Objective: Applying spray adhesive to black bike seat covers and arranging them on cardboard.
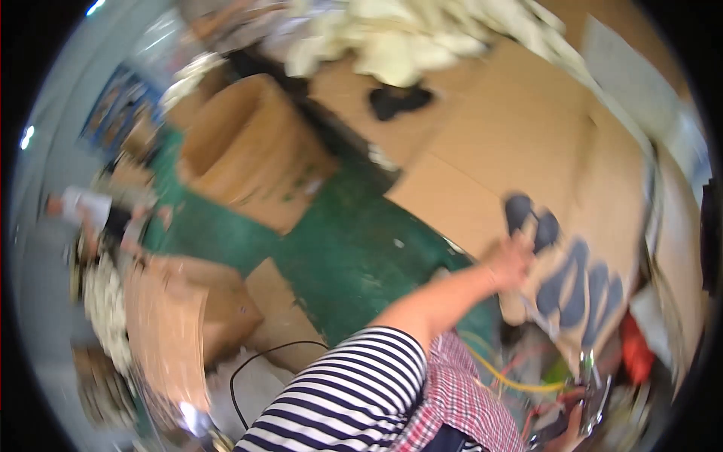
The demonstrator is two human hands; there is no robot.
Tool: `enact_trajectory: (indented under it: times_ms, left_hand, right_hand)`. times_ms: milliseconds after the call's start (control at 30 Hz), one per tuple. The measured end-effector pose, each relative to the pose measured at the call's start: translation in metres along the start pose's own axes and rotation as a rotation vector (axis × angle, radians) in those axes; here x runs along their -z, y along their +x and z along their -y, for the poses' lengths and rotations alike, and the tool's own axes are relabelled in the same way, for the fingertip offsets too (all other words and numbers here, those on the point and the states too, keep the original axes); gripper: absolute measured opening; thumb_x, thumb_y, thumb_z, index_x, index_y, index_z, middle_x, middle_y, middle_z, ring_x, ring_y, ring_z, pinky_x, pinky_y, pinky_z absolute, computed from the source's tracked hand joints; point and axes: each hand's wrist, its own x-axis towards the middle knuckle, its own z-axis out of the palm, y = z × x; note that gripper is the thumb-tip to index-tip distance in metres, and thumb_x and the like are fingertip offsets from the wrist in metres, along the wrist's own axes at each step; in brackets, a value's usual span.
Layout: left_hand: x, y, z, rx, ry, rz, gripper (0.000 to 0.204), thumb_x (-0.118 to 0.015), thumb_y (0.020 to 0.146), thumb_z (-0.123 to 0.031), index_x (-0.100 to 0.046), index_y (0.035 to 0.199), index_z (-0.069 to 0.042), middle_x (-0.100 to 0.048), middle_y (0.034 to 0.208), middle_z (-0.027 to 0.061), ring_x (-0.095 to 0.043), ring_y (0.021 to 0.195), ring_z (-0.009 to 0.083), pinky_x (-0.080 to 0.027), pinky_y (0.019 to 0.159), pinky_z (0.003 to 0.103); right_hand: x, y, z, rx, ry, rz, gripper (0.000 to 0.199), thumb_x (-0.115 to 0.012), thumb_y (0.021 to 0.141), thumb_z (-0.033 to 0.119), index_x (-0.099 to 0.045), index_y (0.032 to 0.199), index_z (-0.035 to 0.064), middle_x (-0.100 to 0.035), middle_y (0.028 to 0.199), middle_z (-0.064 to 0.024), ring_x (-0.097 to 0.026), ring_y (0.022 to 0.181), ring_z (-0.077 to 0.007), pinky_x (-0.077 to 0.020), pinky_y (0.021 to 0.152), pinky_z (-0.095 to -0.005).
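Note:
My left hand (514, 260) reaches out over a cardboard-covered table (482, 143), its fingers closed on the near ends of dark grey insole-shaped pieces (520, 211). Motion blurs the fingertips. Just nearer on the board, several more grey insoles (574, 282) lie side by side. At the lower right, partly cut off and blurred, my right hand (576, 423) seems closed beside a shiny metallic thing (596, 388). What it holds I cannot make out.
Cream-coloured pieces (399, 38) are heaped at the table's far side, near a dark piece (399, 99). Cardboard boxes (256, 158) stand on the green floor to the left. A yellow hose (520, 383) and a red thing (636, 350) lie at right. Another person (94, 211) is far left.

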Motion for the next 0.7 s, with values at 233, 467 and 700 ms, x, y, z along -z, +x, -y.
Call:
enact_trajectory:
  times_ms: [233, 467, 700]
  left_hand:
    - [0.024, -0.114, 0.008, 0.076, -0.054, -0.359, 0.030, -0.064, 0.070, -0.027, -0.062, 0.092, -0.006, -0.055, 0.106, 0.0154, -0.048, 0.108, 0.0335, -0.040, 0.088, 0.047]
    - [0.059, -0.230, 0.047, 0.684, 0.019, -0.742, 0.014, -0.057, 0.066, -0.003, -0.063, 0.078, -0.003, -0.061, 0.084, 0.0173, -0.060, 0.084, 0.0371, -0.050, 0.072, 0.046]
    - [0.000, -0.361, 0.060, 1.343, -0.164, -0.335, 0.018, -0.058, 0.072, -0.007, -0.068, 0.087, -0.004, -0.066, 0.095, 0.0199, -0.064, 0.091, 0.0372, -0.053, 0.076, 0.045]
  right_hand:
    - [-0.087, 0.082, -0.018, -0.097, 0.172, 0.543, 0.042, -0.066, 0.084, 0.020, -0.053, 0.118, -0.0010, -0.063, 0.085, -0.0056, -0.057, 0.076, -0.0132, -0.0462, 0.070, -0.0280]
    - [-0.121, 0.114, -0.013, -0.294, 0.122, 0.789, 0.035, -0.066, 0.085, 0.017, -0.056, 0.115, 0.0008, -0.063, 0.087, -0.0049, -0.057, 0.077, -0.0135, -0.0459, 0.069, -0.0269]
    - [-0.159, 0.093, -0.018, -0.582, 0.045, 0.863, 0.029, -0.067, 0.086, 0.015, -0.059, 0.111, 0.0026, -0.064, 0.090, -0.0041, -0.058, 0.079, -0.0138, -0.0457, 0.068, -0.0258]
